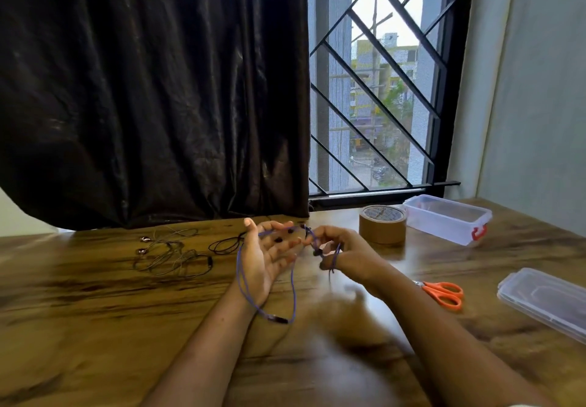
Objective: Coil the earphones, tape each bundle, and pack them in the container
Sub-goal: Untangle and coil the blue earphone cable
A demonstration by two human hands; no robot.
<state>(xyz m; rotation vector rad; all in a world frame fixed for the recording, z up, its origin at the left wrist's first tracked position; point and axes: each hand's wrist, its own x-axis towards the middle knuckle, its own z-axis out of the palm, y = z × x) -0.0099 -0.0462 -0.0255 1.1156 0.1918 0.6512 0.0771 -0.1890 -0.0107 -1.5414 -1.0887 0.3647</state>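
Note:
A purple earphone cable [241, 283] loops around my left hand [264, 254], which is held palm up above the table with fingers spread; the dark earbuds lie against its fingers. My right hand [341, 253] pinches the same cable close beside the left fingertips, with a strand running over its fingers. The cable's loop hangs down to a dark piece near my left wrist. A clear container [447, 218] with a red latch stands open at the back right. A brown tape roll [382, 224] stands just left of it.
Loose grey earphones [168, 254] and a black cable [225, 245] lie on the wooden table [111, 311] at the left. Orange scissors [442, 294] lie right of my right forearm. The clear lid [543, 300] rests at the right edge. A dark curtain hangs behind.

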